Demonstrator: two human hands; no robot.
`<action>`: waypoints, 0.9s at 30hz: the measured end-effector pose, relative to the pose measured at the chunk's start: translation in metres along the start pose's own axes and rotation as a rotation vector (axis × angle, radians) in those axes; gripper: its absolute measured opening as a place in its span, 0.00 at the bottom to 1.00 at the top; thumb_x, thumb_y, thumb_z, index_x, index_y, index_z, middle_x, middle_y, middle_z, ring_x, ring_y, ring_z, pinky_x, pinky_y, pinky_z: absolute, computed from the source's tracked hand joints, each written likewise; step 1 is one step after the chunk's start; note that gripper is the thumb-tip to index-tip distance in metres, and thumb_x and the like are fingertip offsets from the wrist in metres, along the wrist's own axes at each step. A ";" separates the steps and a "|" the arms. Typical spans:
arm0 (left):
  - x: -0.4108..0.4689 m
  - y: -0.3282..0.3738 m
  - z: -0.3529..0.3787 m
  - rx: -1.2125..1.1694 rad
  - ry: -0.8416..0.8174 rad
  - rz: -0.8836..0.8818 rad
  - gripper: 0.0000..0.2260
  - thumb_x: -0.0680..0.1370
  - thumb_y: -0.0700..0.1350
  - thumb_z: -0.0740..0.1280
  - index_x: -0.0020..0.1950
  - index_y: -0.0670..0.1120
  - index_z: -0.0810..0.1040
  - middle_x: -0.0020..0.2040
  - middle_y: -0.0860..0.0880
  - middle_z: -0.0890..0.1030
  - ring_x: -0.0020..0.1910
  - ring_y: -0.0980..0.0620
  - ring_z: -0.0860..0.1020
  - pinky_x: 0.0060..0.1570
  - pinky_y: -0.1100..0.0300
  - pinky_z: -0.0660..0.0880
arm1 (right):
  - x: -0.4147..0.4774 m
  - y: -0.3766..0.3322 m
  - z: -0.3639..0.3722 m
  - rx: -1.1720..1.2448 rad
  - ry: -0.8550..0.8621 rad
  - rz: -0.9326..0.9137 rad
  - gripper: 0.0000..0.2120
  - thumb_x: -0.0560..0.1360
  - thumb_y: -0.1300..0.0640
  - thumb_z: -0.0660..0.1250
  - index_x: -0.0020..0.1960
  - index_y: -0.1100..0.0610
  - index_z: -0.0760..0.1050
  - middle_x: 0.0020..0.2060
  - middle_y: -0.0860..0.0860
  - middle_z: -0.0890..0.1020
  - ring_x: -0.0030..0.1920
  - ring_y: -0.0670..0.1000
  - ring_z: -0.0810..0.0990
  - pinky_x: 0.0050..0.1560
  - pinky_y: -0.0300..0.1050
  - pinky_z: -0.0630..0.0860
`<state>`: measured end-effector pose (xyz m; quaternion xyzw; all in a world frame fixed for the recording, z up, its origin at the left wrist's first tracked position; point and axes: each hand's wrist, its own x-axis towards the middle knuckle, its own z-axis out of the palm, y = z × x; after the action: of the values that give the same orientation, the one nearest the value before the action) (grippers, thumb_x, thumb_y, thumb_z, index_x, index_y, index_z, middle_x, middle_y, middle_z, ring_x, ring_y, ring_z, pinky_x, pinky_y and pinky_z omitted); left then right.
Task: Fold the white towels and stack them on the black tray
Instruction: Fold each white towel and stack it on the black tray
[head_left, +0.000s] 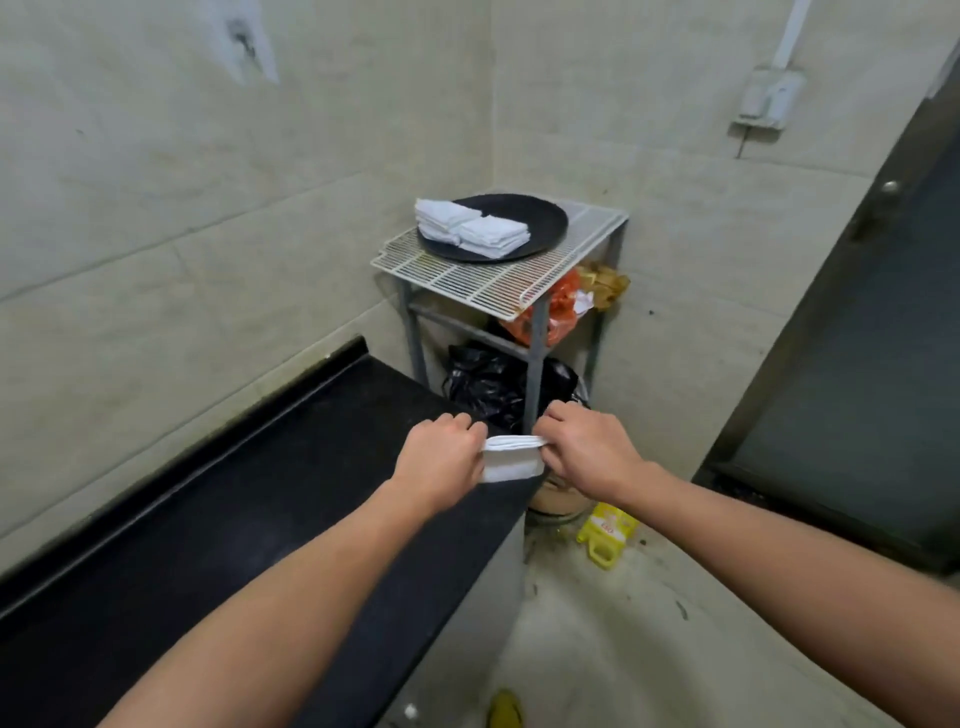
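Closest in, two bare forearms reach forward over the black surface, and at its far corner the left hand and right hand sit close together with one white towel between them. Each hand pinches an end of the towel's upper edge with curled fingers, so both are clamped on the cloth. The towel is already doubled into a small, thick rectangle with several layers showing along the top. Its lower part seems to lie on the surface's end, though I cannot tell whether it is slightly lifted. I judge this piece to be at or near its last fold and not yet carried over. Just past the hands a black bag sits low under a wire rack, and a yellow bottle lies on the floor to the right. On top of the rack rests the black tray, which holds folded towels in two neat piles side by side on its left half, with the right half bare. So a good share of the work looks done. What is left, as far as this view shows, is finishing the towel in hand and setting it on the tray, as the only towels in sight are this one and the stacked ones.
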<state>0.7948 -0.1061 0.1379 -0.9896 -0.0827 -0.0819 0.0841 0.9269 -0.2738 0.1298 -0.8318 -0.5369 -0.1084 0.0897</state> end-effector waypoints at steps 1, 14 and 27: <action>0.023 0.000 0.001 -0.022 0.008 0.027 0.08 0.68 0.47 0.71 0.39 0.46 0.74 0.36 0.47 0.77 0.34 0.45 0.77 0.29 0.54 0.71 | 0.008 0.016 -0.002 -0.007 -0.008 0.022 0.03 0.68 0.56 0.70 0.41 0.54 0.77 0.38 0.51 0.76 0.39 0.56 0.78 0.27 0.47 0.71; 0.285 -0.022 -0.018 -0.247 0.143 0.122 0.07 0.74 0.49 0.62 0.45 0.45 0.73 0.47 0.46 0.77 0.49 0.42 0.76 0.41 0.52 0.71 | 0.156 0.196 -0.056 -0.008 0.121 0.253 0.08 0.74 0.53 0.65 0.51 0.55 0.79 0.49 0.53 0.79 0.52 0.59 0.79 0.42 0.48 0.73; 0.442 -0.047 -0.005 -0.298 0.245 -0.251 0.06 0.76 0.49 0.63 0.46 0.47 0.75 0.43 0.51 0.78 0.42 0.51 0.75 0.38 0.56 0.70 | 0.323 0.345 -0.038 0.233 0.139 0.064 0.07 0.75 0.52 0.64 0.50 0.50 0.78 0.47 0.48 0.81 0.47 0.52 0.78 0.44 0.47 0.74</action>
<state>1.2161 0.0048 0.2277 -0.9558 -0.1812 -0.2223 -0.0643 1.3674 -0.1424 0.2442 -0.8229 -0.5116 -0.0999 0.2262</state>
